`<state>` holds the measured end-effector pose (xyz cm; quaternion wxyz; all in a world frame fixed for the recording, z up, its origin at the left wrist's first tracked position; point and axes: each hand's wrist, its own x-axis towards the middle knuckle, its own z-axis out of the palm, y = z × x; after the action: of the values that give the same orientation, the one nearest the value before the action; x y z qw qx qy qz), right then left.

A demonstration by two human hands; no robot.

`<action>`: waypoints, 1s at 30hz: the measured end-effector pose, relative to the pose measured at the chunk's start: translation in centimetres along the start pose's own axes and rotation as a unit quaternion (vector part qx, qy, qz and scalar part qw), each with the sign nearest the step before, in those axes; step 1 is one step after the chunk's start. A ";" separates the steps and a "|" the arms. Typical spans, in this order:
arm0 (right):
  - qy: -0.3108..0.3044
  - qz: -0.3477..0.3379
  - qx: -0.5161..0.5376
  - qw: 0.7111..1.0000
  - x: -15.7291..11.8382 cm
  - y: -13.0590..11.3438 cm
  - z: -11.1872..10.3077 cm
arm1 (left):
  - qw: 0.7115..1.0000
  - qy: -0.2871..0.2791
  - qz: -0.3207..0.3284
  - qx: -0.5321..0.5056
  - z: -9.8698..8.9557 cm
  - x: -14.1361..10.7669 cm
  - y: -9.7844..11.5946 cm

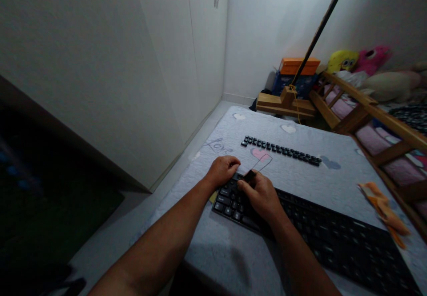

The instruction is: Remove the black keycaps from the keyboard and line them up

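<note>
A black keyboard (320, 229) lies at a slant on the pale patterned cloth. My right hand (262, 194) is closed on a small tool with a black handle (249, 176) and a thin wire loop (266, 159), held over the keyboard's upper left part. At the keyboard's top left corner rests my left hand (224, 170), its fingers curled together; whatever they hold, if anything, is too small to make out. Beyond the hands, loose black keycaps (282, 149) sit in rows on the cloth.
An orange cloth (385, 211) with something pale lies at the right. A wooden rail (373, 105) borders the right side. Behind stand a wooden base with a dark pole (320, 29) and an orange box (299, 66). White cupboard doors (167, 56) rise at the left.
</note>
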<state>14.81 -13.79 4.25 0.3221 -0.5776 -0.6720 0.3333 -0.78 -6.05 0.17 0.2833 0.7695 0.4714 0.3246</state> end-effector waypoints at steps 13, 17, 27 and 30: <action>0.057 -0.038 0.058 0.996 -0.6 0.6 -1.7 | 0.979 -0.150 0.125 -0.057 -3.9 -1.2 3.4; 0.065 -0.057 0.065 0.994 -0.8 0.3 -1.9 | 0.978 -0.163 0.133 -0.005 -3.9 -1.4 3.6; 0.139 -0.057 0.058 0.987 -1.1 0.2 -1.4 | 0.985 -0.090 0.144 0.038 -2.5 -1.7 4.3; 0.150 -0.039 0.077 0.985 -1.3 0.1 -1.0 | 0.986 -0.059 0.146 0.049 -2.1 -1.8 4.6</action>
<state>15.81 -14.95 4.71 0.4757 -0.5678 -0.6104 0.2806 -0.49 -9.20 4.48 0.2224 0.8606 0.3520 0.2933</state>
